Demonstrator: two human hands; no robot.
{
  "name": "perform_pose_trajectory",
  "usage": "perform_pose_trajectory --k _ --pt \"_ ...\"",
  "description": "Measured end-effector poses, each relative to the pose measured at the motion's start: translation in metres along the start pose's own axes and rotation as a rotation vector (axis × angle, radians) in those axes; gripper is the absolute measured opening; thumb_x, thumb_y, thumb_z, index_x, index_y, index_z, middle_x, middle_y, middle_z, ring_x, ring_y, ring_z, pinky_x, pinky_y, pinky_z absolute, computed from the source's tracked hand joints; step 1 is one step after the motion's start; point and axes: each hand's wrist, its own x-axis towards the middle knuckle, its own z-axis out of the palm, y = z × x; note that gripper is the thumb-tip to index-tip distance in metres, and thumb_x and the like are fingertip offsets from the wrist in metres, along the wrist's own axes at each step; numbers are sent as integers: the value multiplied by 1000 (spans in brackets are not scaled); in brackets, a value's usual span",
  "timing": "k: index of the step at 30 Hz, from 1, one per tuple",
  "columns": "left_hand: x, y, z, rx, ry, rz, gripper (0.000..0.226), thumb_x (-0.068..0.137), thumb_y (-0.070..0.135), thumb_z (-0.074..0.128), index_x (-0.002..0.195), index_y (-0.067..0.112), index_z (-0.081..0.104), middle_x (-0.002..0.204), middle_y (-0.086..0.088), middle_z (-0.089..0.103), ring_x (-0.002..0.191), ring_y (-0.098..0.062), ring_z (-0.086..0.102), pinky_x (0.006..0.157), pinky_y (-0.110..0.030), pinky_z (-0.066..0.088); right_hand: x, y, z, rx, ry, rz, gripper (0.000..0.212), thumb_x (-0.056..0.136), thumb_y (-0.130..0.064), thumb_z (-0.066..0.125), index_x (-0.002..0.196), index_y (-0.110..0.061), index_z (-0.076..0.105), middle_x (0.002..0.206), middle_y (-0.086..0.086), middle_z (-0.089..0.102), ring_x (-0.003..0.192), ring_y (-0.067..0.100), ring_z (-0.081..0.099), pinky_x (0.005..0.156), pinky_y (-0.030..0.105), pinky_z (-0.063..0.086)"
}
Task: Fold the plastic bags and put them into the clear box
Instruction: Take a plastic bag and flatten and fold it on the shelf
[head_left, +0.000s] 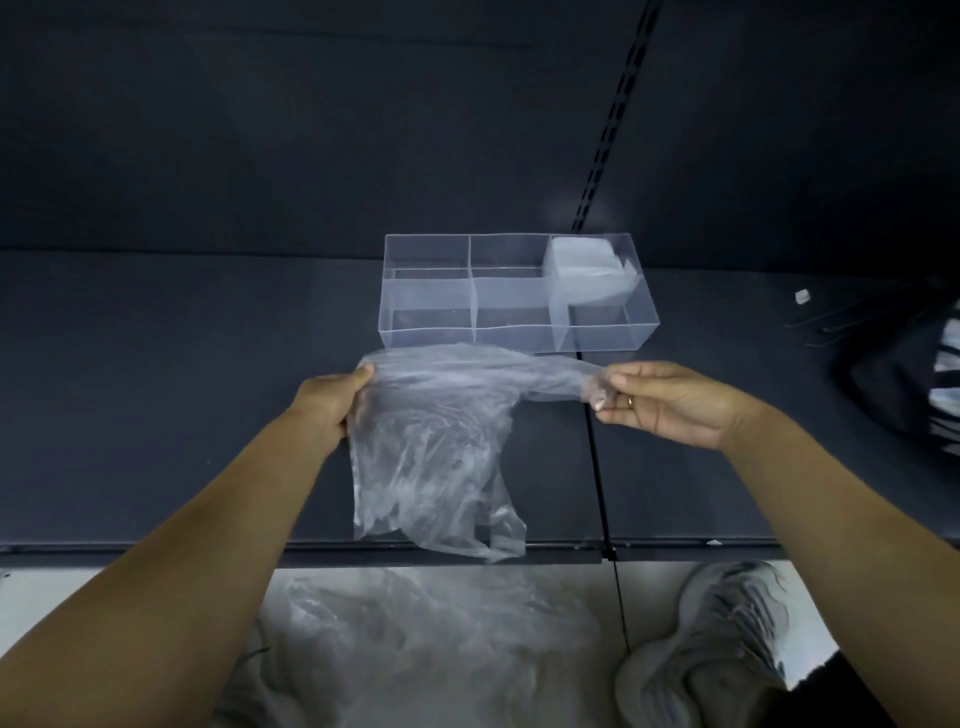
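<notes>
The left hand (332, 397) grips one upper corner of the plastic bag (431, 457); the right hand (660, 397) pinches the opposite end, stretching its top edge above the counter (156, 415). Beyond it stands the clear box (514, 291), with a folded bag (582, 270) in its far-right compartment.

Lighting is dim and cool. A soft overhead source leaves a faint hazy patch on the back panel (563, 210) and a pale sheen on the clear box (431, 338). Wide-angle distortion bends the frame edges. The shoe (727, 639) at the bottom is blurred.
</notes>
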Motion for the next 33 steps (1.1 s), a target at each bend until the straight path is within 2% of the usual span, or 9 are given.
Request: perform_pose_trajectory --k 4,8,13,16,18,22,25,30,33 --pt "6 -1 -11 -61 -47 -55 32 79 36 76 95 9 69 94 -11 70 86 -28 67 87 -43 54 -16 -8 -3 -29 -157 -18 27 87 -6 57 108 -12 73 103 4 71 98 12 67 86 24 53" --pt "5 -1 -16 -118 -94 -85 37 85 35 70 112 9 67 105 -10 68 95 -26 65 94 -43 51 -20 -13 4 -116 -133 -9 29 81 1 59 96 -17 77 93 0 72 90 10 68 80 22 55" --pt "3 1 -15 -116 -112 -112 17 89 29 66 92 12 67 70 -1 71 67 -16 65 65 -33 52 -23 -14 13 -136 -25 -77 16 72 -9 71 84 -18 78 89 2 71 90 19 60 88 29 50" --pt "0 0 -15 -77 -74 -92 16 89 28 66 82 13 64 50 5 65 65 -15 59 59 -31 48 -27 -17 19 -60 -97 -54 37 69 -43 81 87 -12 70 83 3 65 77 13 59 74 26 50" --pt "-2 0 -16 -69 -62 -74 16 89 28 67 81 13 63 52 3 64 64 -15 56 58 -31 48 -28 -17 24 -85 -76 -16 35 77 -45 72 84 -12 62 76 1 61 69 11 56 65 22 50" --pt "-6 -2 -17 -89 -37 -35 13 88 25 68 83 15 62 76 -2 58 67 -14 53 63 -29 49 -17 -10 26 -268 326 38 10 86 -4 67 90 -12 64 71 1 62 60 7 58 56 16 48" --pt "-8 -2 -15 -110 -16 -6 11 88 22 68 81 17 61 79 0 62 69 -11 57 61 -25 47 -8 -5 21 -301 579 21 24 85 -1 67 105 -14 64 73 4 63 55 6 59 51 16 45" --pt "-14 1 -7 -138 41 1 11 88 23 68 83 15 62 84 0 63 72 -11 59 61 -24 47 15 2 15 -374 881 -100 23 84 4 60 103 -8 65 69 6 63 44 1 55 45 11 42" --pt "-21 3 -5 -156 16 10 15 91 28 64 92 13 63 90 0 66 79 -13 63 64 -26 49 22 5 16 -380 1079 -107 28 87 0 51 112 -6 61 87 7 66 68 13 60 54 20 46"
